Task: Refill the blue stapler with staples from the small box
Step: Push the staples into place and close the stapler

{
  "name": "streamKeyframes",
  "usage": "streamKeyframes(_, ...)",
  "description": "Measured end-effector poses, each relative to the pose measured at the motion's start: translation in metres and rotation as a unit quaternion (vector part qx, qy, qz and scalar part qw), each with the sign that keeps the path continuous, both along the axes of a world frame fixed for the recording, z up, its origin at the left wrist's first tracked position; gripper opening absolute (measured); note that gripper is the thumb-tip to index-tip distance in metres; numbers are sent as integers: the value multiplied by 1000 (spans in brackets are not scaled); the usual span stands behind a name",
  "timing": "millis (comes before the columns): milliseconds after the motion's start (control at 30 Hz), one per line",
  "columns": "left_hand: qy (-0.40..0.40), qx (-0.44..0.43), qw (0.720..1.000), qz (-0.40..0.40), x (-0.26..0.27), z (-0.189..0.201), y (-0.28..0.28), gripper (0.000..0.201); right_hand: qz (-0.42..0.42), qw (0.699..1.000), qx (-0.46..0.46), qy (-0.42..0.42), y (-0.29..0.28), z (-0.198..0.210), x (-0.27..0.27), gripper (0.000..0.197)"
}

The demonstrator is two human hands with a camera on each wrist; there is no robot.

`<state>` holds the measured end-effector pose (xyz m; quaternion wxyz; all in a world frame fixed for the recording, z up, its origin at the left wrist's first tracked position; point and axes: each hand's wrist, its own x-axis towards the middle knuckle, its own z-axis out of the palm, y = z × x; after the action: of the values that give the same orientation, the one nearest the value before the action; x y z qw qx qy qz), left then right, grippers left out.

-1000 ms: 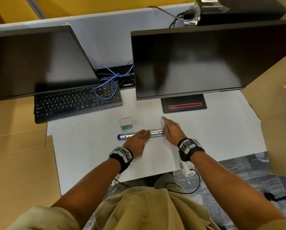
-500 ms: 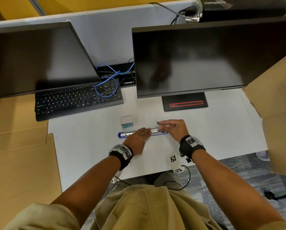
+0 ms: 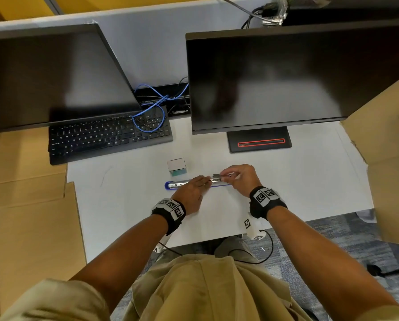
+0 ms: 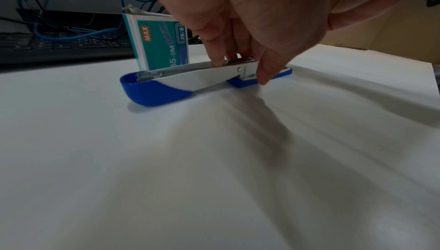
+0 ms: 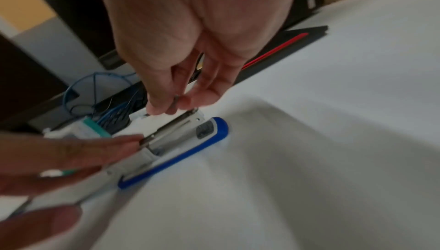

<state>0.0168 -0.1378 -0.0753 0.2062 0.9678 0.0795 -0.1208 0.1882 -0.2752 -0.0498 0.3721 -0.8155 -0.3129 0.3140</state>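
Observation:
The blue stapler (image 3: 174, 185) lies swung open flat on the white desk (image 3: 129, 205), its metal magazine (image 5: 171, 124) facing up. My left hand (image 3: 200, 184) holds it at the hinge, with the thumb (image 4: 266, 73) on the near side and the fingers (image 4: 215, 54) on top. My right hand (image 3: 225, 178) hovers just above the magazine's right part and pinches a short strip of staples (image 3: 216, 176) between thumb and fingers. The small teal and white staple box (image 3: 176, 166) stands just behind the stapler's left half, apart from both hands.
A black keyboard (image 3: 105, 137) with a blue cable (image 3: 147, 112) lies at the back left under a monitor (image 3: 54, 77). A second monitor (image 3: 286, 72) and its stand (image 3: 259, 141) are behind the hands. Cardboard sheets (image 3: 31, 228) flank the desk.
My right hand lifted off the stapler's right end and now pinches a staple strip, brought left over the magazine. The left hand stayed at the hinge.

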Motion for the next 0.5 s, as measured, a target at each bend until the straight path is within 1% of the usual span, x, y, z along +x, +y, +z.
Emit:
streamKeyframes(100,-10,0,1000,2,0,1,0,56,38,994,-32,-92,0,-5,-4,15)
streamKeyframes(200,-9,-4,1000,9,0,3,0,56,93,983,-58,-144,2,-6,-8,20)
streamKeyframes(267,-3,-6,1000,13,0,4,0,55,135,973,-68,-175,4,-4,-10,17)
streamKeyframes(333,2,-6,1000,13,0,5,0,55,151,967,-74,-189,6,-3,-10,15)
streamKeyframes(500,2,-4,1000,13,0,7,-1,55,135,973,-80,-170,7,-3,-7,13)
